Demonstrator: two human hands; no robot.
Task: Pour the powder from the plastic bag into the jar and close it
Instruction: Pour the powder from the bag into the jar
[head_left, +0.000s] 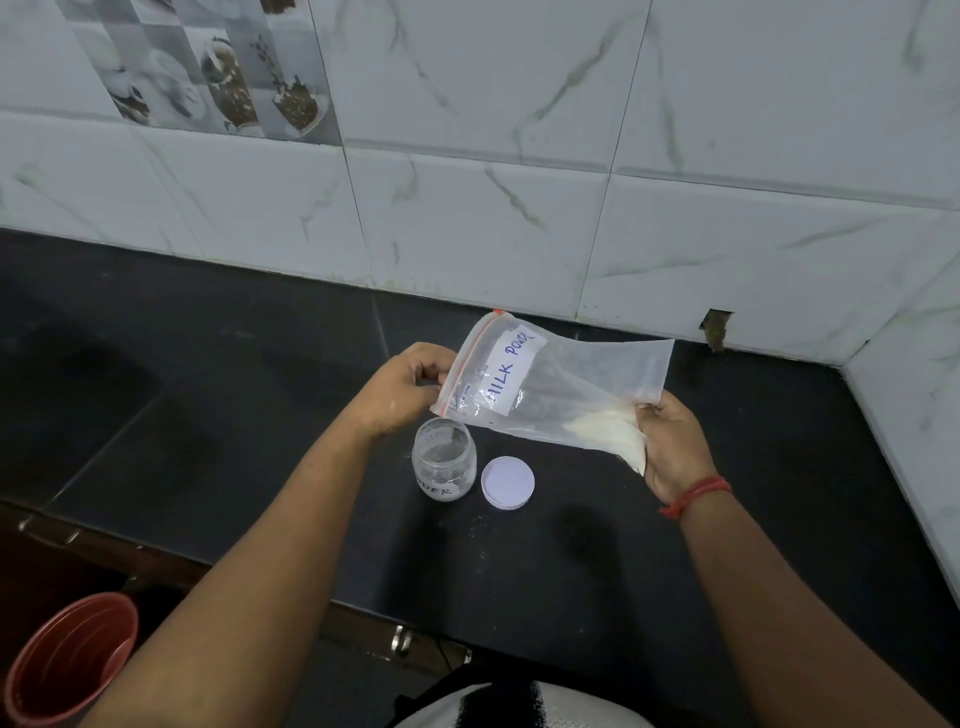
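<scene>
Powder, white and fine, sits gathered in the bottom corner of a clear plastic bag held in the air above a dark desk. The bag lies tilted, its zip edge with a red strip at the left and its closed bottom at the right. A white label on it reads "MILK POWDER" in blue handwriting.

The left hand pinches the zip edge of the bag between thumb and fingertips, so its grip is narrow and closed on the plastic. The right hand cups the lower corner where the powder has settled, fingers wrapped around the plastic and the powder inside it. A red thread band circles the right wrist.

Just below the zip end of the bag stands a small clear jar, upright and open on the desk, with a handwritten label low on its side and a faint white film inside. Its round white lid lies flat on the desk just beside the jar, to its right, not touching it.

Behind the desk rises a wall of white marbled tiles. At the lower left, below the desk edge, a red bucket is partly in view.
</scene>
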